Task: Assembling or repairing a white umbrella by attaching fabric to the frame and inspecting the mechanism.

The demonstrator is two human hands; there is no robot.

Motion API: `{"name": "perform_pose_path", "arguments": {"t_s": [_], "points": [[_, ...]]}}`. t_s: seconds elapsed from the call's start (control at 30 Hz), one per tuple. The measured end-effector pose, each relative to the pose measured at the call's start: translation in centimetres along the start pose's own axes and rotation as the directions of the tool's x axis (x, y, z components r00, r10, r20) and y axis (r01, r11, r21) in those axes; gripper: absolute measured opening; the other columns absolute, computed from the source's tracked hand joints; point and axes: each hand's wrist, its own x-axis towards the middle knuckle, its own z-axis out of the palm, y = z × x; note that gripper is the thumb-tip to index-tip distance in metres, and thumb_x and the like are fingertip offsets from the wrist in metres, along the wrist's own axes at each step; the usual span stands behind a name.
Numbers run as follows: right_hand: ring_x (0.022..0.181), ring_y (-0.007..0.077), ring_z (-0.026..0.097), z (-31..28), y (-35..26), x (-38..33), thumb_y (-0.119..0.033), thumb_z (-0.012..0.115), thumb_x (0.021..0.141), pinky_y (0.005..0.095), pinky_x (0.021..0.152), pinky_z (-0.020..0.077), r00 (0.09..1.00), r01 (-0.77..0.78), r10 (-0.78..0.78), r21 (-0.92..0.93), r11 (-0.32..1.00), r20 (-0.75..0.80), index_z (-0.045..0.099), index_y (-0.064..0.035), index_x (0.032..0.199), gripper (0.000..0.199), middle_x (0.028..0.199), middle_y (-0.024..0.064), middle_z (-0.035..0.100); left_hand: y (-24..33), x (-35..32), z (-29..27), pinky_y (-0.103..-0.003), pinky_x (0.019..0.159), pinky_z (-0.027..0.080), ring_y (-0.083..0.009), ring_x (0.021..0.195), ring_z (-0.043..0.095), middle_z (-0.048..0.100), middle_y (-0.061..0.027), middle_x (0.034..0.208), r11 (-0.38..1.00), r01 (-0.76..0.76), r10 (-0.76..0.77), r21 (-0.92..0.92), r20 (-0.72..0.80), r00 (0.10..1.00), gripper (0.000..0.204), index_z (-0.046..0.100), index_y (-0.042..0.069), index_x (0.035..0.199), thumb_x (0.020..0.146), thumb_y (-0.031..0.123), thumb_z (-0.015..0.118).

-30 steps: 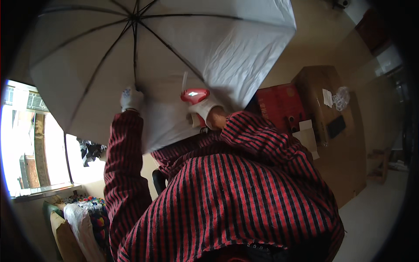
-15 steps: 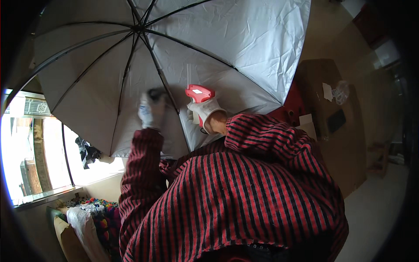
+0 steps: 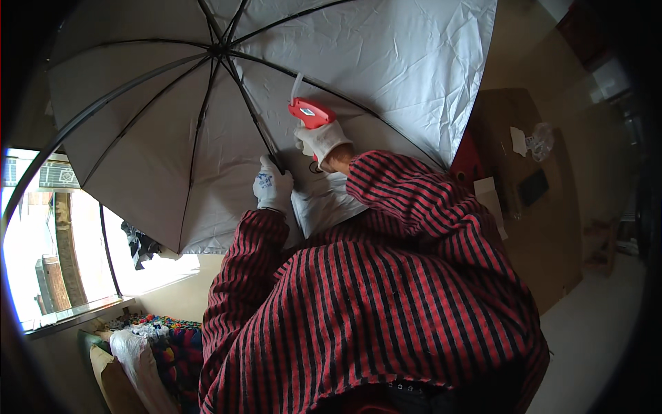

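Note:
An open white umbrella (image 3: 358, 62) fills the top of the view, seen from inside, with black ribs that meet at a hub (image 3: 217, 48). My left hand (image 3: 272, 186), in a white glove, is closed on the lower end of one black rib (image 3: 252, 117). Just to its right, my right hand (image 3: 321, 141), also gloved, grips a red tagging gun (image 3: 310, 112) with its tip against the canopy fabric. Both of my sleeves are red-and-black striped.
A bright window (image 3: 41, 241) is at the left, and a black rag (image 3: 141, 241) hangs beside it. Colourful cloth (image 3: 162, 331) and a white bag (image 3: 141, 362) lie at the lower left. A wooden cabinet (image 3: 545, 228) and a red box (image 3: 469, 162) stand at the right.
The umbrella has turned and its hub has come lower into view. My left hand has slid right along the canopy onto a rib. The right hand has raised the red gun to the fabric.

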Motion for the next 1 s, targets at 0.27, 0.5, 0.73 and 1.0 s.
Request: {"name": "perform_pose_path", "arguments": {"t_s": [0.27,0.5,0.73,1.0], "points": [[0.061,0.0185,0.059,2.0,0.8,3.6,-0.028,0.063,0.082,0.0342,0.059,0.0467,0.950,0.312,-0.309,-0.142,0.939,0.044,0.064,-0.0044,0.086,0.024,0.071,0.0085,0.063,-0.2,5.1,-2.6,-0.049,0.067,0.049,-0.0409,0.078,0.064,0.066,-0.0216,0.079,0.927,-0.261,0.162,-0.271,-0.336,0.928,0.027,0.059,0.004,0.091,0.085,0.030,0.060],[0.090,0.0298,0.065,5.1,-1.1,4.5,-0.040,0.059,0.081,0.0393,0.072,0.0494,0.997,0.067,-0.049,-0.417,0.906,0.052,0.066,-0.0116,0.097,0.033,0.093,0.0156,0.067,0.8,8.1,-5.5,-0.039,0.062,0.050,-0.0317,0.071,0.067,0.067,-0.0184,0.075,0.866,-0.230,0.082,-0.445,-0.328,0.941,0.020,0.067,0.002,0.090,0.080,0.019,0.064],[0.082,0.0295,0.066,5.2,0.6,5.6,-0.034,0.064,0.078,0.0375,0.069,0.0502,0.986,0.161,-0.167,-0.384,0.909,0.017,0.065,-0.0101,0.102,0.034,0.088,0.0161,0.067,1.0,7.6,-6.0,-0.027,0.053,0.046,-0.0121,0.059,0.059,0.065,-0.0047,0.070,0.619,-0.129,0.025,-0.775,-0.144,0.989,0.012,0.067,0.000,0.088,0.082,0.005,0.058],[0.078,0.0189,0.064,4.3,0.0,3.6,-0.014,0.069,0.082,0.0326,0.068,0.0513,0.967,0.016,-0.098,0.331,0.944,0.233,0.059,-0.0035,0.109,0.031,0.095,0.0070,0.065,-1.0,9.0,-4.4,-0.026,0.050,0.044,-0.0095,0.056,0.055,0.064,-0.0024,0.071,0.444,-0.219,0.086,-0.869,-0.202,0.976,0.011,0.068,0.003,0.087,0.082,0.004,0.059]]}}
